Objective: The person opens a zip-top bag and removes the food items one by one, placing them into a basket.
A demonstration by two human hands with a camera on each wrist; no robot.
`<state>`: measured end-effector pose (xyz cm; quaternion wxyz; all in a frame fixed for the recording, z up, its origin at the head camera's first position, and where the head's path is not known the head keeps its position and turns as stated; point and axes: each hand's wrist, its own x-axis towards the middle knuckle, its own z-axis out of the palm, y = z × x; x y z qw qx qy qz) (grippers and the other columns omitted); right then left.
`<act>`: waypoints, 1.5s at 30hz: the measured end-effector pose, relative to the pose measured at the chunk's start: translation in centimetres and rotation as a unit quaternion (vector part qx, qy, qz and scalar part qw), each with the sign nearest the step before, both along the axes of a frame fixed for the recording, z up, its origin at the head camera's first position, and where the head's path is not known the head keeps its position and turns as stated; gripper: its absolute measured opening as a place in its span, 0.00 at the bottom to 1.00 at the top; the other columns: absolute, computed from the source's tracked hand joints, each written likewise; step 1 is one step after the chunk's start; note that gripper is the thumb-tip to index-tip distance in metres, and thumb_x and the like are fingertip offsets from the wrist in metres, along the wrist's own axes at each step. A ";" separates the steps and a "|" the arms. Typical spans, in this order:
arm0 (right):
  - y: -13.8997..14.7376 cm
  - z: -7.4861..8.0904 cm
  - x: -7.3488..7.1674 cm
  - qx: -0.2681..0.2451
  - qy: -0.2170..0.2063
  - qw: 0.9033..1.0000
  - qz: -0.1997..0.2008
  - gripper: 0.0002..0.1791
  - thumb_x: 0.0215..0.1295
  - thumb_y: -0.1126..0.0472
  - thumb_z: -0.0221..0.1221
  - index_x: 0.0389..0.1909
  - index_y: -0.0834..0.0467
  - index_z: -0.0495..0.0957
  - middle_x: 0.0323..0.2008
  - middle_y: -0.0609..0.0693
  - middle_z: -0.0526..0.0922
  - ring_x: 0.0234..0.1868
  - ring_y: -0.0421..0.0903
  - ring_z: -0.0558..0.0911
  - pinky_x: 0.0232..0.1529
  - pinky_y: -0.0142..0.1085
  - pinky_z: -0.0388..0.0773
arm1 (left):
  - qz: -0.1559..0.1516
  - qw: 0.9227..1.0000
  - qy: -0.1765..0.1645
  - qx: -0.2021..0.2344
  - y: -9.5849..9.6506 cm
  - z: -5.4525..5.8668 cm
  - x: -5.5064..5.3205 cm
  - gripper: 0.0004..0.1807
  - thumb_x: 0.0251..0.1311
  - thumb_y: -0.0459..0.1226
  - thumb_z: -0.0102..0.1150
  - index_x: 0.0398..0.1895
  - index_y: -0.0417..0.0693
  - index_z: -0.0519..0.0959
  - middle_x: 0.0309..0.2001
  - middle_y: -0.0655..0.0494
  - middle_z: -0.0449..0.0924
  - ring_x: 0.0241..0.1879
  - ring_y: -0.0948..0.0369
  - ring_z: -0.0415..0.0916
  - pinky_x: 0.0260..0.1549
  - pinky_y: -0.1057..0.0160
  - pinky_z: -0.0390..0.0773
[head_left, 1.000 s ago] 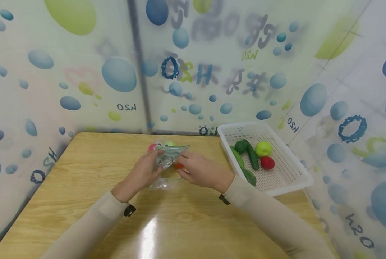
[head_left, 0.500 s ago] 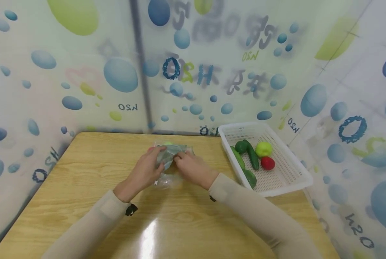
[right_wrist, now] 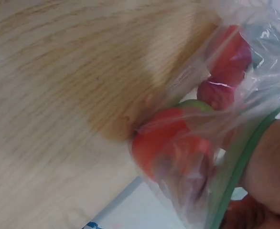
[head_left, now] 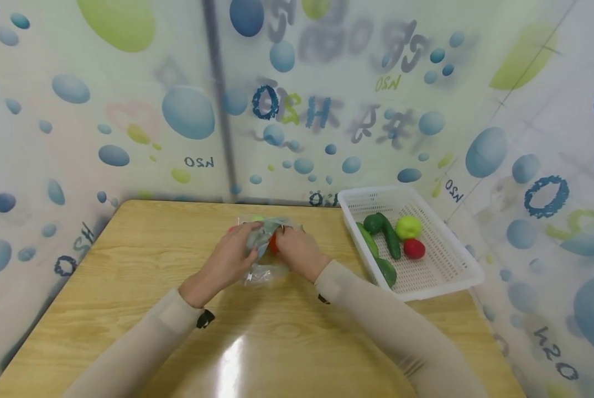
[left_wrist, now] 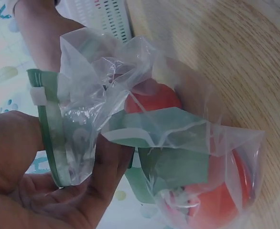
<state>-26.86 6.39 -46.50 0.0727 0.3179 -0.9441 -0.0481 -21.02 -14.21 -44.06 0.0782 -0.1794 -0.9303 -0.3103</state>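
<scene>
My left hand (head_left: 222, 260) grips the mouth of a clear zip bag (left_wrist: 78, 133), its fingers and thumb at the green zip strip (left_wrist: 49, 129). Inside the mouth is my right hand (head_left: 299, 253), its fingers around a round red-orange fruit (right_wrist: 161, 138) that shows through the plastic. Deeper in the bag, another large red-orange round thing (left_wrist: 221, 195) and smaller red pieces (right_wrist: 228, 57) show, partly covered by folds and the green panel. Some of the right fingertips are hidden by plastic. In the head view the bag's lower part lies on the table.
On the right of the wooden table (head_left: 142, 315) stands a white mesh basket (head_left: 451, 265). It holds a cucumber (head_left: 390, 237), other green vegetables, a yellow-green pepper-like piece (head_left: 408, 227) and a red round one (head_left: 414, 249). A patterned curtain wall (head_left: 177, 66) rises behind.
My right hand has moved from beside the bag's mouth into it with the red-orange fruit. The left hand stays on the bag's edge, and the mouth is spread around the right hand.
</scene>
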 end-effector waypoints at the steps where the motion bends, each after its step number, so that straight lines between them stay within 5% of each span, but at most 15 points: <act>1: -0.2 0.8 0.6 0.008 -0.004 1.000 -0.011 0.23 0.86 0.53 0.70 0.68 0.66 0.85 0.54 0.59 0.93 0.47 0.54 0.95 0.42 0.45 0.97 | 0.000 1.000 -0.002 0.001 0.0 0.0 0.0 0.33 0.77 0.26 0.67 0.83 0.33 0.73 0.74 0.31 0.85 0.71 0.35 0.85 0.66 0.33 0.88; 8: 0.0 0.5 0.8 -0.031 -0.057 0.998 -0.019 0.34 0.78 0.46 0.77 0.74 0.62 0.82 0.59 0.60 0.94 0.53 0.58 0.97 0.45 0.52 0.98 | 0.007 1.000 -0.018 -0.007 0.1 0.0 0.1 0.34 0.77 0.29 0.69 0.84 0.34 0.74 0.76 0.32 0.83 0.71 0.38 0.84 0.68 0.34 0.87; 17: 0.8 0.8 1.0 -0.066 -0.101 0.993 0.008 0.29 0.77 0.52 0.79 0.69 0.63 0.84 0.62 0.61 0.92 0.59 0.57 0.94 0.61 0.49 0.95 | 0.012 0.999 -0.017 -0.024 0.0 -0.3 0.0 0.33 0.75 0.32 0.72 0.82 0.40 0.77 0.79 0.28 0.78 0.79 0.27 0.74 0.74 0.23 0.79; 24: 0.9 1.0 1.4 -0.116 -0.158 0.980 0.023 0.29 0.71 0.59 0.82 0.69 0.62 0.85 0.66 0.59 0.92 0.65 0.54 0.92 0.72 0.47 0.90 | -0.001 1.000 -0.028 -0.014 -0.5 -0.6 0.1 0.33 0.75 0.29 0.70 0.82 0.36 0.76 0.76 0.28 0.78 0.71 0.34 0.81 0.73 0.31 0.83; 33: 1.2 1.4 1.9 -0.131 -0.142 0.980 0.040 0.27 0.68 0.59 0.85 0.63 0.62 0.88 0.59 0.58 0.94 0.57 0.53 0.93 0.65 0.45 0.93 | -0.010 0.999 -0.043 -0.008 -0.8 -0.4 -0.1 0.34 0.76 0.29 0.69 0.83 0.35 0.74 0.76 0.31 0.80 0.65 0.38 0.84 0.70 0.32 0.86; 45: 1.3 2.7 2.7 -0.115 -0.143 0.982 0.033 0.30 0.70 0.56 0.84 0.68 0.61 0.86 0.63 0.58 0.93 0.59 0.53 0.93 0.70 0.47 0.91 | -0.011 0.999 -0.034 -0.006 -1.1 -0.6 -0.2 0.33 0.76 0.29 0.68 0.82 0.35 0.74 0.74 0.31 0.83 0.59 0.41 0.86 0.65 0.33 0.88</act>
